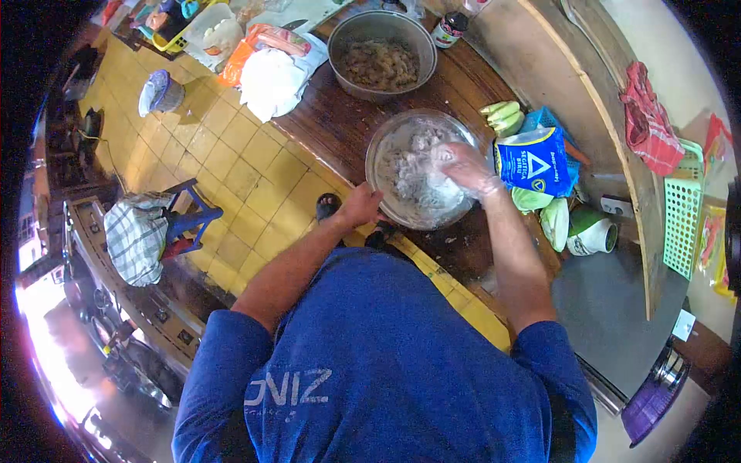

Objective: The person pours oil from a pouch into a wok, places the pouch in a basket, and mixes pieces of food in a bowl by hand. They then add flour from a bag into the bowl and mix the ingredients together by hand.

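A wide metal bowl (373, 166) stands at the edge of the brown wooden table, holding white flour and lumpy flour-coated pieces (413, 166). My left hand (361, 205) is closed on the bowl's near left rim. Inside the bowl, my right hand (465, 170) is over the floury pieces, in what looks like a clear plastic glove dusted white. Its fingers are blurred and partly lost in the flour. Beyond the bowl is a deep grey pot (337, 58) with a wet brownish mixture (382, 65). A blue flour bag (536, 162) lies just right of my right hand.
Pale green vegetables (503, 119) and a white-green cup (594, 234) lie along the right side. A dark jar (450, 29) stands by the pot. A white bag (272, 83) sits at the table's left edge. A blue stool (193, 212) stands on the yellow tiled floor (247, 150).
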Available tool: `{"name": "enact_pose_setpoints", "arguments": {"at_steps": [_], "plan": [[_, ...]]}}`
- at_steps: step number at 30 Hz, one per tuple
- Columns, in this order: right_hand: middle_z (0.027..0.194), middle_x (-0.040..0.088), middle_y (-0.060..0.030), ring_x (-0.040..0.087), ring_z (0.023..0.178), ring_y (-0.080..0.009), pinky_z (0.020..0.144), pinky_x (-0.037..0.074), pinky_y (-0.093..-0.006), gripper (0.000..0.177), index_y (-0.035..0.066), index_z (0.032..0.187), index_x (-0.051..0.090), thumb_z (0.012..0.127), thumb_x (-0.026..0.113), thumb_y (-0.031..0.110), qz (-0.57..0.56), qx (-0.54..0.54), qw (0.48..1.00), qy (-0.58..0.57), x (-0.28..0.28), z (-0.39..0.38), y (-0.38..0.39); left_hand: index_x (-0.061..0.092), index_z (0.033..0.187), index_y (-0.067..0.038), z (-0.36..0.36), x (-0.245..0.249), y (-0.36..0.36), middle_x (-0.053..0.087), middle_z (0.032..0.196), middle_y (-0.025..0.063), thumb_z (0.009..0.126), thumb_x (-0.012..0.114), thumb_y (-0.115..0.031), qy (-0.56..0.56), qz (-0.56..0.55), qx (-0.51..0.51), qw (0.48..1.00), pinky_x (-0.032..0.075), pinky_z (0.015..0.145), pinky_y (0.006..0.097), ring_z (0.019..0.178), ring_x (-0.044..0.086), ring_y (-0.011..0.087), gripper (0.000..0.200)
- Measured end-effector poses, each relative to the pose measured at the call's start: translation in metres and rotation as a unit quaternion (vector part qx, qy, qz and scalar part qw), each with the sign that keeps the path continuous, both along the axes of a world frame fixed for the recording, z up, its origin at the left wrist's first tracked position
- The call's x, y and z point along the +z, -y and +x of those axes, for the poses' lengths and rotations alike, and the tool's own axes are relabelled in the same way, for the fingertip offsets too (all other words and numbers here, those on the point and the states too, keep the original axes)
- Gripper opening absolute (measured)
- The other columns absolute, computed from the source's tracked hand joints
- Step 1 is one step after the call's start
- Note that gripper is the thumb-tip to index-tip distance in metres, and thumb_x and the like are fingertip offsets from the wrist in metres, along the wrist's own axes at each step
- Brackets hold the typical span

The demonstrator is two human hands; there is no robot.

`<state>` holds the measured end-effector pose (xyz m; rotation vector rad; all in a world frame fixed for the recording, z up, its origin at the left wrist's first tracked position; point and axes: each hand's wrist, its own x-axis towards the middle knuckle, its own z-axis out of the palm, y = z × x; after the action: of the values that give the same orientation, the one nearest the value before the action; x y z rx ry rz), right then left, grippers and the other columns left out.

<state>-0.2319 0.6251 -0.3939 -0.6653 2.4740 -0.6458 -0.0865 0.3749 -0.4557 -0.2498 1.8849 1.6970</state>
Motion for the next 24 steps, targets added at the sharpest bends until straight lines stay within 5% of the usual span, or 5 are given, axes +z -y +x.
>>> {"name": "enact_pose_setpoints", "arguments": {"at_steps": [7,14,17,20,24], "plan": [[0.134,0.047,-0.0224,0.041,0.127,-0.0426,0.108,0.032,-0.0452,0.085,0.007,0.137,0.041,0.068,0.072,0.046,0.182,-0.023,0.980,-0.082,0.004,0.015,0.057,0.052,0.114,0.000,0.002,-0.020,-0.002,0.065,0.078,0.0076,0.098,0.044,-0.021,0.055,0.022,0.003,0.998,0.047,0.041,0.0250,0.051,0.060,0.0139,0.028],[0.125,0.054,-0.0233,0.047,0.119,-0.0440,0.100,0.040,-0.0488,0.060,0.006,0.126,0.051,0.073,0.066,0.030,0.095,-0.009,0.987,-0.131,-0.046,0.052,0.071,0.053,0.115,-0.001,0.003,-0.036,-0.002,0.066,0.081,0.0073,0.097,0.043,-0.019,-0.002,-0.051,-0.023,0.998,0.047,0.042,0.0259,0.051,0.060,0.0129,0.026],[0.090,0.066,-0.0180,0.062,0.087,-0.0362,0.086,0.048,-0.0434,0.021,0.007,0.087,0.067,0.077,0.060,0.023,0.067,0.131,0.985,-0.086,-0.059,0.025,0.021,0.053,0.115,-0.002,0.004,-0.011,-0.003,0.066,0.082,0.0082,0.098,0.045,-0.019,-0.008,0.002,0.027,1.000,0.048,0.042,0.0266,0.053,0.061,0.0135,0.026],[0.102,0.065,-0.0195,0.061,0.097,-0.0361,0.089,0.047,-0.0413,0.035,0.008,0.097,0.068,0.083,0.057,0.039,0.088,0.022,0.994,0.055,0.033,0.007,0.039,0.054,0.105,0.004,0.004,-0.003,-0.006,0.065,0.079,0.0159,0.094,0.048,-0.020,0.000,0.029,0.069,0.997,0.050,0.051,0.0340,0.060,0.064,0.0227,0.027],[0.130,0.051,-0.0237,0.049,0.119,-0.0395,0.108,0.030,-0.0477,0.048,0.009,0.112,0.063,0.081,0.059,0.046,0.028,-0.160,0.987,0.013,-0.062,0.000,0.065,0.055,0.095,0.011,0.006,-0.058,-0.009,0.063,0.073,0.0212,0.093,0.049,-0.022,-0.044,-0.044,0.041,0.997,0.052,0.057,0.0404,0.062,0.065,0.0300,0.033]]}}
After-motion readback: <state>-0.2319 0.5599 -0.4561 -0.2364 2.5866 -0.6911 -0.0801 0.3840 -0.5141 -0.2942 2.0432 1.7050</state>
